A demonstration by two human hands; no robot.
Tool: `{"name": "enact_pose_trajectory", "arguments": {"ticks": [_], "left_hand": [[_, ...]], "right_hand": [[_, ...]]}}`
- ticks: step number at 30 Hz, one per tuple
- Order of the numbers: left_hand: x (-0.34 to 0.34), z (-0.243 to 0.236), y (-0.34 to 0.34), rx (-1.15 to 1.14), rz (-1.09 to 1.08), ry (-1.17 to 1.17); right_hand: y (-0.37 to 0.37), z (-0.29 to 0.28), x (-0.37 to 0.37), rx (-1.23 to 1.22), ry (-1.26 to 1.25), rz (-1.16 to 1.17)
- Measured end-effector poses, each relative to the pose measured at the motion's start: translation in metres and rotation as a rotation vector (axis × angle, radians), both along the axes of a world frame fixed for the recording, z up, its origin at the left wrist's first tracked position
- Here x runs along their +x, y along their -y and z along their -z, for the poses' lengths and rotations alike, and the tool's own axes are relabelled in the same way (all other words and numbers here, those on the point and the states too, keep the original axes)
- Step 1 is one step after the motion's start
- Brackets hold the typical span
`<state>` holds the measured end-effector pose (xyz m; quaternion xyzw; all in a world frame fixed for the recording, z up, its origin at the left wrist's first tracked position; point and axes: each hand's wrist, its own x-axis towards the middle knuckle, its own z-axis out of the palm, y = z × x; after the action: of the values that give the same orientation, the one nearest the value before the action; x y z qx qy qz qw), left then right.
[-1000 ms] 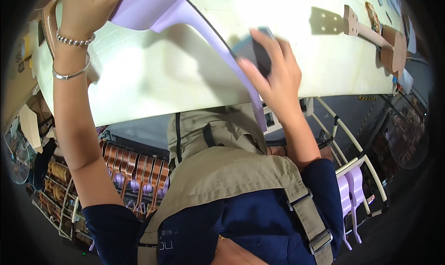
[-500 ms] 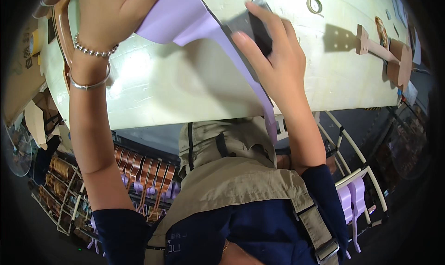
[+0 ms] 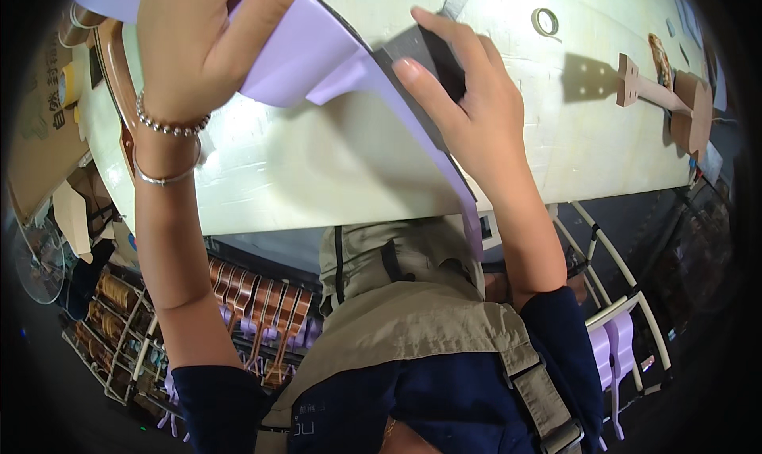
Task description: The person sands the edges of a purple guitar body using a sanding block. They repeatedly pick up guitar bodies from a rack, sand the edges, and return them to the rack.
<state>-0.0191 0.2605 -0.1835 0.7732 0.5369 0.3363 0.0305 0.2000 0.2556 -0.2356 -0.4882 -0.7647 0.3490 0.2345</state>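
Right hand (image 3: 494, 113) grips a dark block (image 3: 432, 57) against the lilac instrument (image 3: 305, 57), apparently rubbing, next needing even contact; the left hand (image 3: 186, 53) has unclear hold.

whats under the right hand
Under the right hand is a dark grey block, lying along the purple neck. The fingers hide part of it, so its full shape cannot be seen.

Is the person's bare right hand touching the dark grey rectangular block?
Touching. The head view shows the right hand gripping the dark grey rectangular block, thumb against one side and fingers around the other.
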Motion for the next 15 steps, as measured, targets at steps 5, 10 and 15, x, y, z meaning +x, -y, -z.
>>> {"name": "enact_pose_trajectory", "arguments": {"ticks": [5, 10, 15], "left_hand": [[-0.006, -0.022, 0.000, -0.215, 0.027, -0.220], [-0.008, -0.017, 0.004, -0.202, -0.001, -0.162], [-0.008, -0.020, 0.003, -0.197, -0.009, -0.193]], "right_hand": [[-0.016, -0.008, -0.014, -0.064, -0.020, -0.022], [-0.018, -0.002, -0.015, -0.068, -0.069, -0.025], [-0.032, 0.002, -0.033, -0.021, -0.090, -0.023]]}}
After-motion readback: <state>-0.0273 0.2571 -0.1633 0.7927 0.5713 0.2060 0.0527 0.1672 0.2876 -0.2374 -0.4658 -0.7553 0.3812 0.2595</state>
